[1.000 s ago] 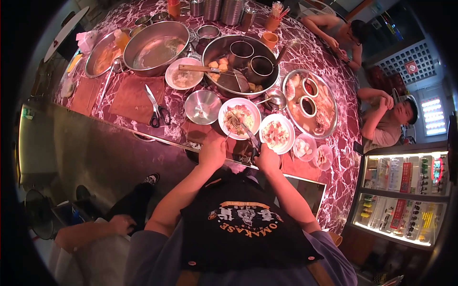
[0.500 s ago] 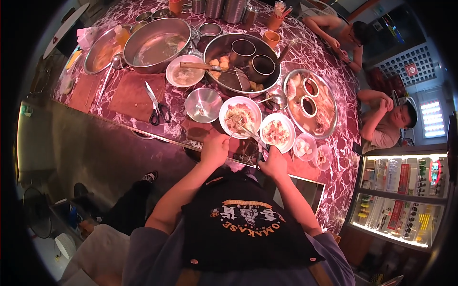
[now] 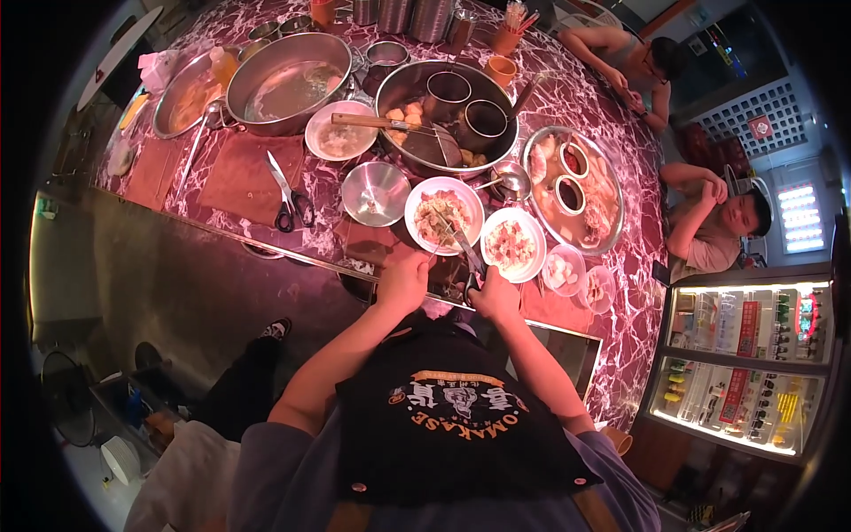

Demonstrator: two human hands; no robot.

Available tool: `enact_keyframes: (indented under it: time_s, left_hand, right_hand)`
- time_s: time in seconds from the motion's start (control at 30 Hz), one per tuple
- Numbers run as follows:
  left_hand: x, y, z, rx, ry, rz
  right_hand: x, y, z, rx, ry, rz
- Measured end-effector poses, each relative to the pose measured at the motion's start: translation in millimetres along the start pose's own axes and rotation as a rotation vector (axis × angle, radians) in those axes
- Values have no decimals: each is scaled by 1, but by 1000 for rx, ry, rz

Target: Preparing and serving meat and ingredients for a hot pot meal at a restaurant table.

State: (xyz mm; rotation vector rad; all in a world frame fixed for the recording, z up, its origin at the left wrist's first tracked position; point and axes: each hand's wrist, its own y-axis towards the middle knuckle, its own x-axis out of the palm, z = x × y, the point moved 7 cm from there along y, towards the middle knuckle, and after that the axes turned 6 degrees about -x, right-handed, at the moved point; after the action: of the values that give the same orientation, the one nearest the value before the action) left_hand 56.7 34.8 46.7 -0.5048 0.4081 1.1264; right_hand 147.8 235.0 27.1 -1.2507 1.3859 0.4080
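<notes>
My right hand [image 3: 497, 296] is closed round the handles of a pair of scissors [image 3: 471, 252]. Their blades reach into a white bowl [image 3: 413, 219] of chopped food. At that bowl's near side is my left hand [image 3: 404, 282], its fingers pinched together; what they grip, if anything, is too small to make out. Just right of it stands a second white bowl [image 3: 538, 265], also with cut pieces in it. A bare metal bowl [image 3: 356, 204] sits to the left. Two small clear cups [image 3: 564, 271] of food are beyond my right hand.
Behind the bowls stands a large pot [image 3: 383, 111] with a wooden-handled strainer [image 3: 363, 120] across it. A round tray [image 3: 618, 232] of meat is on the right. Other scissors [image 3: 285, 191] lie on a brown cloth [image 3: 244, 182]. Two people [image 3: 709, 230] sit across the table.
My right hand has shifted slightly left with the scissors, and the blades now point more steeply into the left white bowl. My left hand stays nearly in place beside that bowl.
</notes>
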Motion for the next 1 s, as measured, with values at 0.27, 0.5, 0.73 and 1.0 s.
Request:
enact_keyframes:
  time_s: [0.27, 0.5, 0.73, 1.0]
  left_hand:
    - [-13, 24, -6, 51, 90, 26]
    - [-36, 67, 18, 87, 523, -136]
    - [-47, 71, 47, 78, 677, -275]
    - [-56, 24, -18, 69, 48, 15]
  right_hand:
    - [-1, -19, 24, -69, -76, 2]
    - [-46, -25, 30, -345, -172, 333]
    - [-42, 52, 14, -390, -292, 276]
    - [-53, 6, 35, -174, -43, 194]
